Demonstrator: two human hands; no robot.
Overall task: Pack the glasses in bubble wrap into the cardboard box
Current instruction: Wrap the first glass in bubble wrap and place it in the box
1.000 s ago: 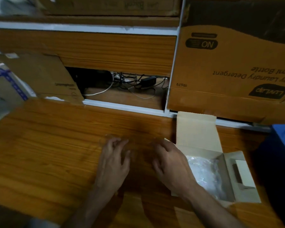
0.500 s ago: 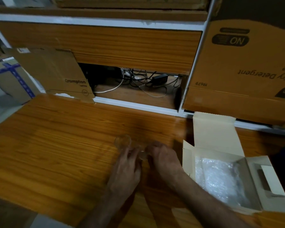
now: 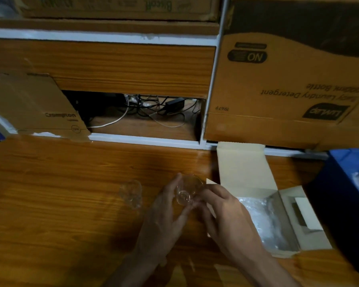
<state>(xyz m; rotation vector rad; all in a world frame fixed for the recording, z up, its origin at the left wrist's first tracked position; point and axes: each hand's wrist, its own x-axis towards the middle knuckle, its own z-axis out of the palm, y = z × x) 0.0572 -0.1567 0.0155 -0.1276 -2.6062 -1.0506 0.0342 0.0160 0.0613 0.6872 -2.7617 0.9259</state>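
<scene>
Both hands hold one clear, round-rimmed drinking glass just above the wooden tabletop, near its right half and just beside the open cream cardboard box. The left hand curls its fingers around the near side; the right hand pinches the far side, probably to steady the slippery piece for transfer. A second clear glass stands free on the tabletop to the left, apart from both hands. Crumpled transparent bubble wrap already lines the box cavity, ready as cushioning. Compared with half a second ago, the held glass has shifted toward the box, leaving the second glass exposed. Blur hides the exact finger contact.
</scene>
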